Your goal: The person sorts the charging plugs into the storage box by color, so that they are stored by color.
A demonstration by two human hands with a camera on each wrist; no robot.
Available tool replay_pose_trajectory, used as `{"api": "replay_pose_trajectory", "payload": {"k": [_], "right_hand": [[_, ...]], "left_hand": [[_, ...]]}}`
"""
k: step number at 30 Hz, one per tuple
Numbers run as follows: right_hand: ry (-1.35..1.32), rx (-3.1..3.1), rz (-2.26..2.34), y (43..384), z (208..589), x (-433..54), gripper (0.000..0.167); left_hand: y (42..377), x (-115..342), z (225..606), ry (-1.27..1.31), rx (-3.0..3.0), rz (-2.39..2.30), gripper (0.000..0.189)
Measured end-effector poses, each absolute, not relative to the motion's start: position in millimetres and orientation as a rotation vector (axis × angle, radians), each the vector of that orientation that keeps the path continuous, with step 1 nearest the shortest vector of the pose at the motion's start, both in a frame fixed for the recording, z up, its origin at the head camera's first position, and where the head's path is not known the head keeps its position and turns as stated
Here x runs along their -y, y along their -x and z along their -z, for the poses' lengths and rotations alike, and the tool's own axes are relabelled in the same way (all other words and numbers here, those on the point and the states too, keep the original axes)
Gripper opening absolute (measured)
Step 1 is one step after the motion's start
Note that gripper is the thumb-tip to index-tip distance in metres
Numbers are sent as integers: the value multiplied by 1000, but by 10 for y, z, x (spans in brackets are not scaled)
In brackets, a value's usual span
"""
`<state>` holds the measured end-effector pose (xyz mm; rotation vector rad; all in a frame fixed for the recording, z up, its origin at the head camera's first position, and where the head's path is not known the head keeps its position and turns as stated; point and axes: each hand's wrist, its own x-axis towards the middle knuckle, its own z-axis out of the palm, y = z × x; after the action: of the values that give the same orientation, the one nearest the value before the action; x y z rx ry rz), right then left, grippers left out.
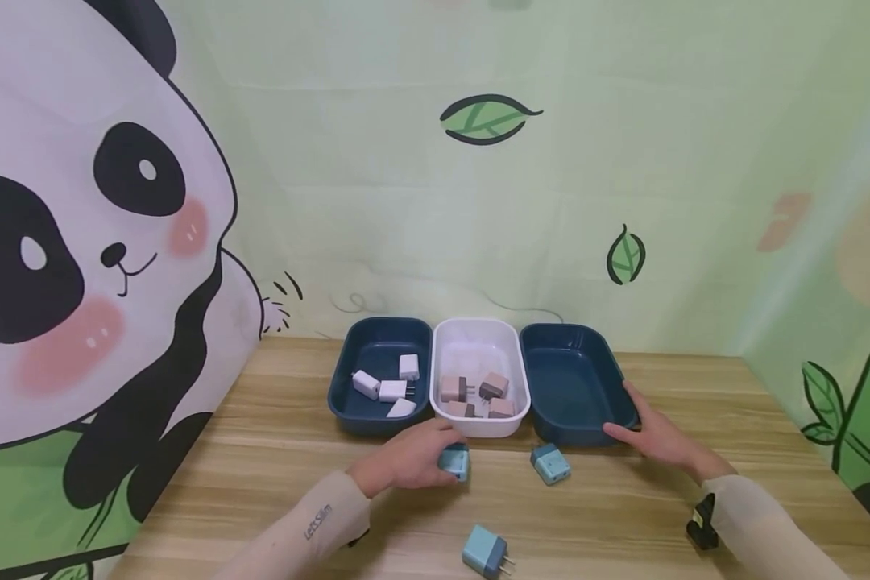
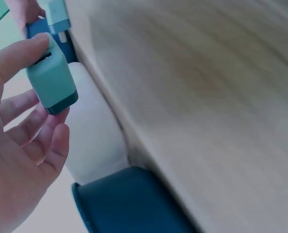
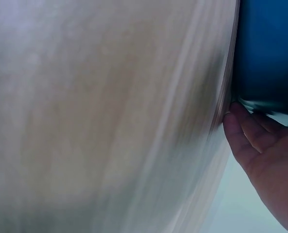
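My left hand [image 1: 413, 457] pinches a light-blue charger plug [image 1: 453, 461] between thumb and fingers, just in front of the white bin [image 1: 480, 430]. In the left wrist view, the charger's [image 2: 51, 80] darker blue end points away from the thumb. At the front right corner of the right dark-blue bin [image 1: 574, 379], my right hand [image 1: 656, 435] touches the side with extended fingers, thumb spread near the front wall. A second light-blue charger plug [image 1: 551, 464] lies on the table before that bin. Another light-blue charger plug [image 1: 485, 551] lies closer to me, its prongs facing right.
Three bins stand side by side along the back of the wooden table [image 1: 275, 459]. Several white charger plugs [image 1: 394, 391] lie in the left dark-blue bin [image 1: 377, 342]. Several pink charger plugs [image 1: 453, 389] are inside the white one. A panda-printed backdrop [image 1: 377, 201] rises behind.
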<state>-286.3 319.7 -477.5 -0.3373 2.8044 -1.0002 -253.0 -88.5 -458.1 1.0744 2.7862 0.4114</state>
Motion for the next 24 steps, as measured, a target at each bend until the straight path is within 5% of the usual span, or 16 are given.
{"api": "replay_pose_trajectory", "payload": {"k": [24], "right_hand": [[323,-2769,1003,2847,4751,-3190,96]], "left_hand": [[2651,354,4138,-1254,-2822,-490,55]]}}
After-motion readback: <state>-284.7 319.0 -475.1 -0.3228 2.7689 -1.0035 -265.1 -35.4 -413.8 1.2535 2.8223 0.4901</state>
